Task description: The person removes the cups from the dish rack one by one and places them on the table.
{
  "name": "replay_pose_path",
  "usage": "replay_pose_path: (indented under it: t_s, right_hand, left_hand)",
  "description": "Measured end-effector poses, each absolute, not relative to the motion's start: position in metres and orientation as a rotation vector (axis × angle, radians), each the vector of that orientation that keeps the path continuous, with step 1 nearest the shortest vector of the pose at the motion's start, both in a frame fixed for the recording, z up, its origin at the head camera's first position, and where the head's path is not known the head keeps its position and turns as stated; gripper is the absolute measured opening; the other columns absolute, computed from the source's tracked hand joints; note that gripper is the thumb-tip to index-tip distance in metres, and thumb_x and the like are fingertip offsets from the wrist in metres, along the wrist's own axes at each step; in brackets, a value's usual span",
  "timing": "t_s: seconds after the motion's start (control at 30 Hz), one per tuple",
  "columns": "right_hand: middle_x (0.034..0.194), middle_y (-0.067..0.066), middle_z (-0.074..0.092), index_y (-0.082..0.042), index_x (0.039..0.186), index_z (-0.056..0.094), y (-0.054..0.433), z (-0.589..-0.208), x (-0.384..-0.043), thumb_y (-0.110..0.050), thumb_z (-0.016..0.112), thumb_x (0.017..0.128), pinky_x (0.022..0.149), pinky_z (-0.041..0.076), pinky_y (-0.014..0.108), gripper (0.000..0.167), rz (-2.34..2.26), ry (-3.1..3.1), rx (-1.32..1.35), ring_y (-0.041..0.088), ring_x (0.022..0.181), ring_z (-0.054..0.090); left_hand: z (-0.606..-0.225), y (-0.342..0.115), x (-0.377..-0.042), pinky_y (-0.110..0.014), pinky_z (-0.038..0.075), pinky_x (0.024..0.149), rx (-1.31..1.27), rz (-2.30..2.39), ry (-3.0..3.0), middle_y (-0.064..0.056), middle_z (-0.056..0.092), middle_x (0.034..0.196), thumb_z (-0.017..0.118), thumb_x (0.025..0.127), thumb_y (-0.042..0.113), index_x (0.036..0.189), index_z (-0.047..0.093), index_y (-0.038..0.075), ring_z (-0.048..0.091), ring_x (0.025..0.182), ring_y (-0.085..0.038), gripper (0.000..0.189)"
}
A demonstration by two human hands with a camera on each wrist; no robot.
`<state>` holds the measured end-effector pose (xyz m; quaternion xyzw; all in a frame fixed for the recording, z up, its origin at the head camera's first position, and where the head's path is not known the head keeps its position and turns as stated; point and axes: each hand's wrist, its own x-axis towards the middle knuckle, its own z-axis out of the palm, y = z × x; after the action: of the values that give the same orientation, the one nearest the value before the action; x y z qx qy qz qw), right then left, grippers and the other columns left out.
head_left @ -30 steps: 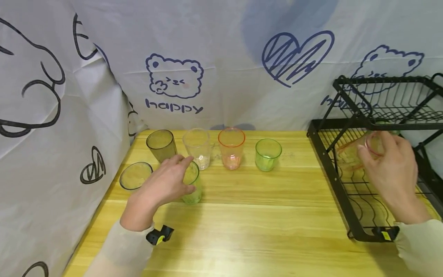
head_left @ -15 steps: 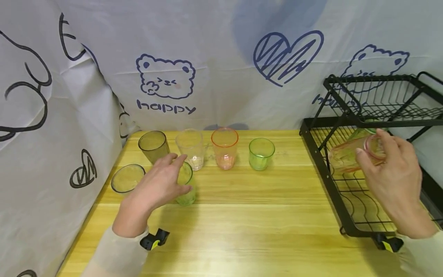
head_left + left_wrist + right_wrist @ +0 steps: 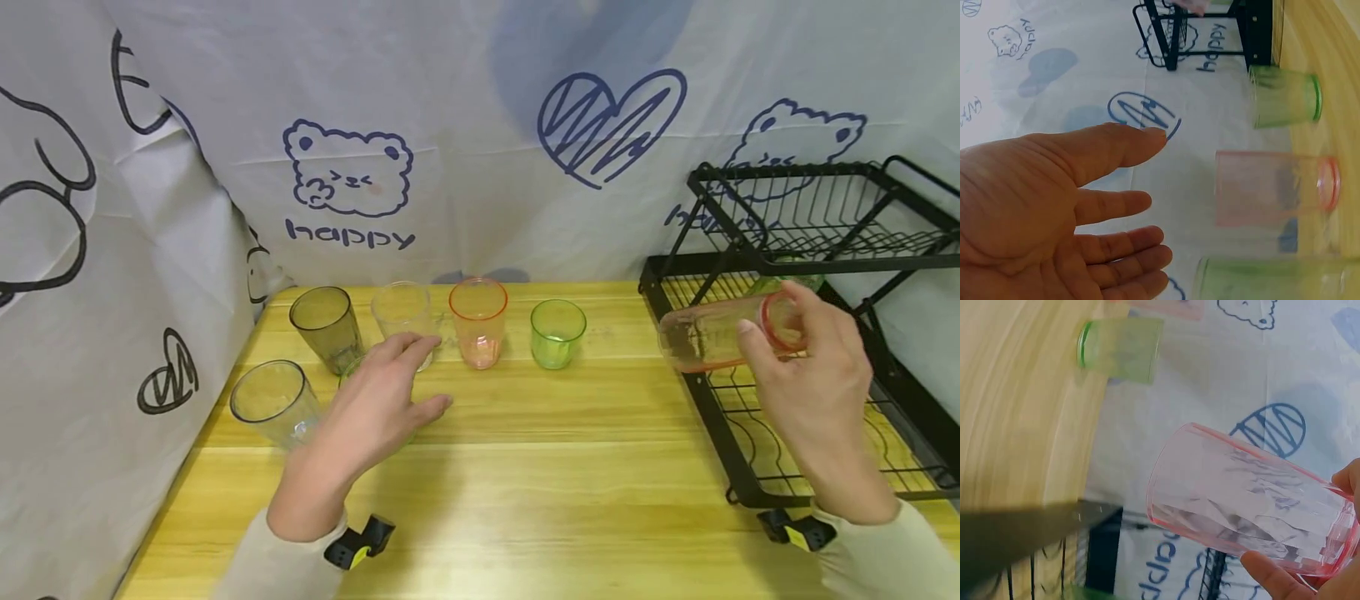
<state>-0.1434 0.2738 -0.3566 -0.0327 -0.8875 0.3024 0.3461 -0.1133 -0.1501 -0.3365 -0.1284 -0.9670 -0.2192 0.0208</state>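
Observation:
My right hand (image 3: 813, 392) grips a pink transparent tumbler (image 3: 712, 333) around its thick base end. The tumbler lies sideways in the air over the rack's left edge, its mouth pointing left, as the right wrist view also shows. My left hand (image 3: 367, 408) hovers with extended fingers, thumb apart, holding nothing. Beneath it a tall green tumbler (image 3: 1260, 278) is mostly hidden in the head view. Around that hand stand a bluish clear tumbler (image 3: 273, 400), a dark grey tumbler (image 3: 326, 325) and a colourless tumbler (image 3: 401, 308).
Further right stand an orange-pink tumbler (image 3: 478, 321) and a short green cup (image 3: 557, 333). The black two-tier dish rack (image 3: 705, 417) occupies the right side, with another green cup (image 3: 795, 265) at its back. A printed white cloth (image 3: 480, 183) hangs behind the wooden table (image 3: 540, 500).
My right hand has lifted the pink tumbler out of the rack and moved it left. My left hand has shifted slightly right over the tall green tumbler. The head view has turned slightly right.

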Motion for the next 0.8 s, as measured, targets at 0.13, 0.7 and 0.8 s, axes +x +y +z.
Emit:
replay_pose_path:
  t_s: [0.13, 0.7, 0.8]
  right_hand:
    - [0.127, 0.028, 0.062, -0.008, 0.150, 0.056, 0.260, -0.362, -0.145, -0.021, 0.074, 0.097, 0.077, 0.035, 0.018, 0.057, 0.848, -2.327, -0.097, 0.044, 0.115, 0.059]
    - [0.132, 0.026, 0.064, -0.012, 0.152, 0.054, 0.222, -0.389, -0.145, -0.031, 0.069, 0.102, 0.085, 0.047, 0.051, 0.056, 1.118, -2.412, -0.169, 0.042, 0.116, 0.062]
    - [0.127, 0.023, 0.066, -0.015, 0.154, 0.053, 0.217, -0.394, -0.144, -0.035, 0.066, 0.103, 0.082, 0.047, 0.043, 0.056, 1.158, -2.449, -0.185, 0.036, 0.108, 0.067]
  left_hand:
    - [-0.345, -0.140, -0.115, -0.055, 0.048, 0.114, -0.427, -0.740, -2.966, -0.017, 0.052, 0.155, 0.082, 0.093, 0.031, 0.154, 0.053, 0.009, 0.053, 0.141, -0.037, 0.071]
    - [-0.377, -0.111, -0.125, -0.055, 0.045, 0.117, -0.398, -1.057, -2.943, -0.011, 0.048, 0.160, 0.081, 0.094, 0.033, 0.156, 0.052, 0.016, 0.050, 0.144, -0.036, 0.070]
    - [-0.380, -0.109, -0.127, -0.056, 0.045, 0.117, -0.396, -1.060, -2.948, -0.011, 0.047, 0.161, 0.082, 0.093, 0.035, 0.157, 0.051, 0.018, 0.050, 0.144, -0.036, 0.072]
